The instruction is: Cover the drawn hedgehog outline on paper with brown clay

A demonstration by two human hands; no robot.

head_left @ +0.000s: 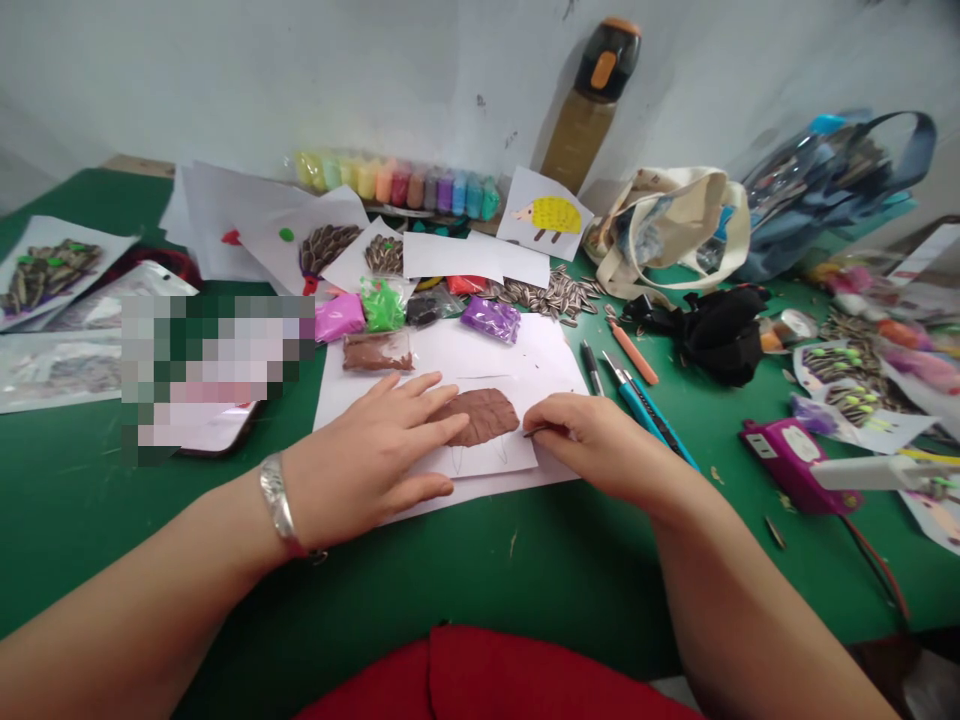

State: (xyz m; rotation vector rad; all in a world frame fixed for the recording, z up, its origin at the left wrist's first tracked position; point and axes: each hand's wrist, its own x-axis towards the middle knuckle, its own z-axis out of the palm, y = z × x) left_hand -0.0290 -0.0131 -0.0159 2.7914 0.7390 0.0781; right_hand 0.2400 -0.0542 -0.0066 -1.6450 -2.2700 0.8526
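A flattened oval of brown clay lies on a small white paper, with pencil lines drawn below it. My left hand rests flat with fingers spread, its fingertips over the clay's left side and the paper. Just right of the clay, my right hand is closed in a pinch. A small dark sliver, apparently a sunflower seed, shows at its fingertips, mostly hidden. Beneath the small paper is a larger white sheet. Behind my left hand lies a packet of brown clay.
Pink, green and purple clay packets lie behind the sheet, near a pile of sunflower seeds. Right of my right hand are a pen, a blue cutter and an orange tool. A phone lies left.
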